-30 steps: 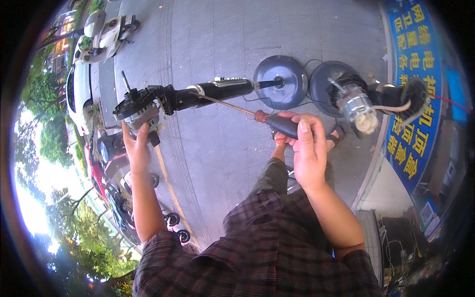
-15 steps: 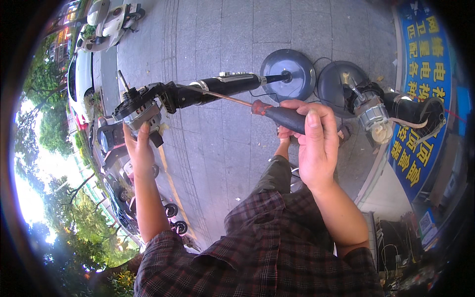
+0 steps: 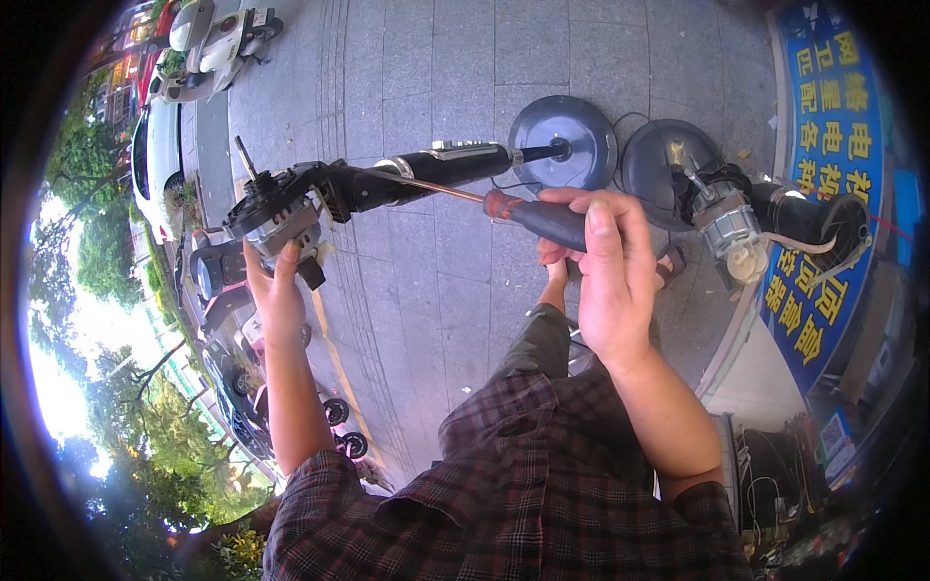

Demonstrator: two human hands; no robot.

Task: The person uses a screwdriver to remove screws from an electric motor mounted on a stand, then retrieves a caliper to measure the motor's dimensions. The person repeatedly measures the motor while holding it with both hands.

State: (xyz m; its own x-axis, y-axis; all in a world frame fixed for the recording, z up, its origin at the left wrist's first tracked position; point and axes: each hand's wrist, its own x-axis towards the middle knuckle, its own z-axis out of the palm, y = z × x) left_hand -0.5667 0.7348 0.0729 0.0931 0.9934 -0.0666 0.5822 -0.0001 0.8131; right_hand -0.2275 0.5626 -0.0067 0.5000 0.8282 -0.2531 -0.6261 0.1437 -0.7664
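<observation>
A standing fan without blades or guard has its pole point(image 3: 455, 170) in front of me, running to a round dark base point(image 3: 542, 121) on the paving. At the left is its bare motor point(image 3: 286, 235), with a thin metal shaft sticking up. My left hand point(image 3: 280, 305) grips the motor from below, thumb and finger against its housing. Between the fingers and thumb of my right hand point(image 3: 622, 290) is the dark handle of a screwdriver point(image 3: 542, 219). Its long shank points left to the joint below the motor; the tip is hidden there.
A second stripped fan motor point(image 3: 727, 225) stands at the right by another round base point(image 3: 668, 145). A blue sign with yellow lettering point(image 3: 823, 194) borders the right side. Parked scooters point(image 3: 218, 48) and a white car point(image 3: 160, 155) are at the left. A sandalled foot point(image 3: 670, 263) shows near the right hand.
My right hand and the screwdriver have shifted slightly left, and the handle has turned a little. The motor and my left hand have moved only slightly.
</observation>
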